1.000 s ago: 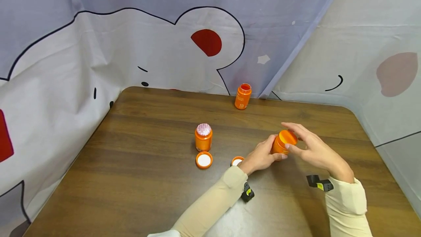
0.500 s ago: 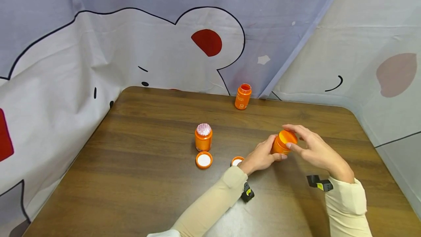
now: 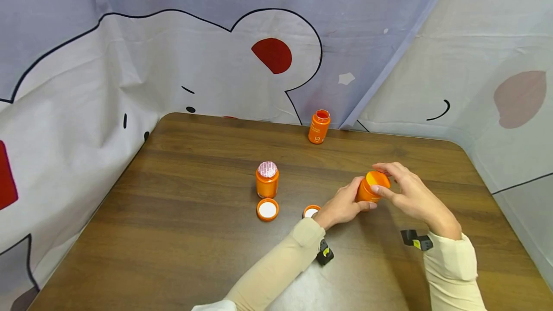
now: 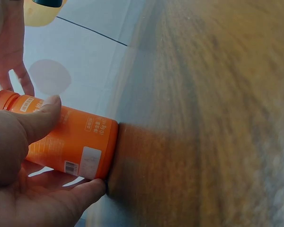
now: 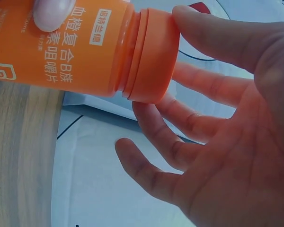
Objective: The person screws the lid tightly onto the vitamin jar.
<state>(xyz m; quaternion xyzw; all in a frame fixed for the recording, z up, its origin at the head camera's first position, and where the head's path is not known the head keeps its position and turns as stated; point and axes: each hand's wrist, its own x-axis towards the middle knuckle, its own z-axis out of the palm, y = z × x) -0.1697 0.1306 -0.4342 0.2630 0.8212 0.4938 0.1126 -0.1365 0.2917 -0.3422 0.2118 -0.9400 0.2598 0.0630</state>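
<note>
An orange bottle (image 3: 367, 194) stands at the right of the table, and in the left wrist view the base of this bottle (image 4: 85, 137) meets the wood. The left hand (image 3: 343, 204) grips its body from the left, thumb in front. On its top is an orange cap (image 3: 378, 180). Thumb and fingers of the right hand (image 3: 416, 198) are round that cap; the right wrist view shows the thumb on one side of the cap (image 5: 156, 56) and fingertips on the other. The palm of the right hand (image 5: 222, 142) stays off the cap.
A silver-sealed orange bottle (image 3: 267, 184) stands left of the hands, with an upturned cap (image 3: 268, 209) before it. Another upturned cap (image 3: 310, 211) is partly behind the left wrist. An open orange bottle (image 3: 319, 127) stands at the table's back edge, near the curtain (image 3: 207, 61).
The right hand and forearm have shifted slightly left, and the right fingers and thumb have moved a little around the cap. The left hand and its bottle have hardly moved.
</note>
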